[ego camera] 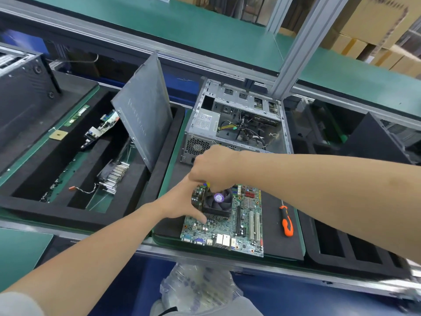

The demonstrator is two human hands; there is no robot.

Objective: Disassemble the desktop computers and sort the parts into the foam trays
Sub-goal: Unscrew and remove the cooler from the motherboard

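A green motherboard (241, 226) lies on a black foam pad (278, 242) in front of me, with a black CPU cooler fan (217, 201) on it. My left hand (180, 202) rests on the board's left side, thumb stretched along the cooler's near edge. My right hand (214, 168) hovers over the cooler's far left corner with fingers curled down; what they pinch is hidden. Behind stands the opened desktop case (237, 124) with loose cables and a power supply (206, 122) inside.
An orange-handled screwdriver (286, 221) lies right of the board. The foam tray (75, 210) at left holds a heatsink (115, 174), expansion cards (102, 127), a RAM stick (76, 116) and a leaning metal side panel (143, 115). Black foam trays (355, 254) sit right.
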